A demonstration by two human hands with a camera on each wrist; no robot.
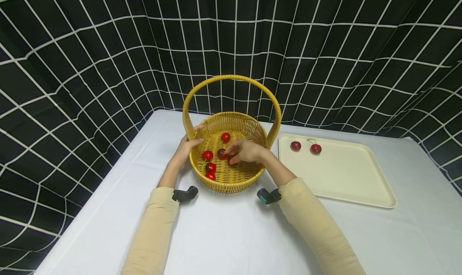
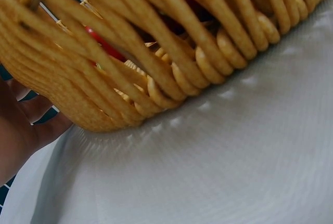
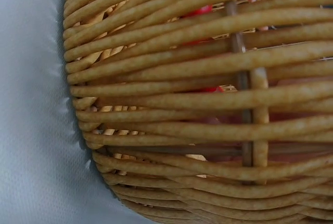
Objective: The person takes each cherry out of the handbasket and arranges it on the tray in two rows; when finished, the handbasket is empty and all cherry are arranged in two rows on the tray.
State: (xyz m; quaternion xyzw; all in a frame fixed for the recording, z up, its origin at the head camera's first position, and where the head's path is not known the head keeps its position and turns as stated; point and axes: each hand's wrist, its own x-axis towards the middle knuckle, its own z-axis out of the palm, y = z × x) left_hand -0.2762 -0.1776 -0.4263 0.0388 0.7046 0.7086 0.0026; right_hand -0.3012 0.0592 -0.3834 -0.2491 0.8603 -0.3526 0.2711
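Observation:
A round yellow wicker basket (image 1: pixel 231 185) with a tall arched handle stands on the table. At its left side my left hand (image 1: pixel 183 150) grips the rim by the base of the handle, thumb over the edge. My right hand (image 1: pixel 247 150) reaches inside, its curled fingers and thumb pinching a dark red cherry (image 1: pixel 231 160) low over the woven floor. Around it lie several other cherries, among them a bright red cherry (image 1: pixel 225 137) at the back and a cherry (image 1: pixel 207 155) at the left. In the right wrist view, the basket weave (image 3: pixel 166 86) hides most of the right hand.
Right of the basket lies a cream tray (image 1: pixel 346 170). Near its back left corner are a cherry (image 1: pixel 295 146) and a cherry with a green stem (image 1: pixel 315 148). A white cloth (image 1: pixel 220 231) covers the table, and a dark grid-patterned curtain (image 1: pixel 234 38) encloses the back and sides.

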